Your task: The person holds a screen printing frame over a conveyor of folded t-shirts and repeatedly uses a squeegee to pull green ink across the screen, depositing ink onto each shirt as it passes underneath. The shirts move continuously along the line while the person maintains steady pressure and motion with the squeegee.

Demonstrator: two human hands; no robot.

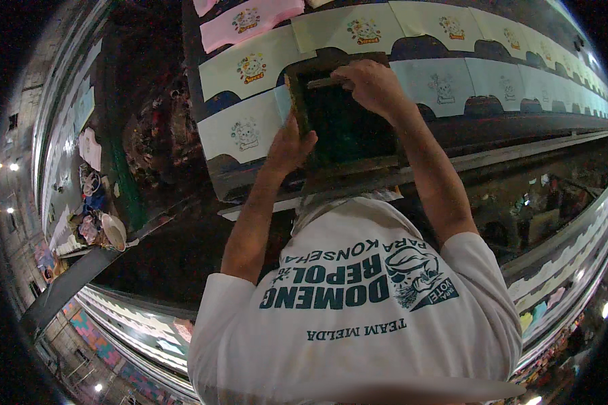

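Note:
A printing screen with a wooden frame [358,164] and dark green mesh lies over the near row of pale fabric pieces on the long table. My left hand [292,150] is closed on the left side of the frame, its thumb pointing inward. Near the far end of the mesh, my right hand [373,86] grips a squeegee, whose pale edge [321,83] shows left of my fingers. Just left of the screen is a white fabric piece [230,138] with a dark outlined cartoon print. The fabric under the screen is hidden.
Yellowish fabric pieces [344,30] with coloured prints form a row behind, and a pink piece [250,21] lies at the far left. More pale pieces [446,88] continue rightward. Another table with fabric, a pale bowl [113,231] and clutter stands to the left.

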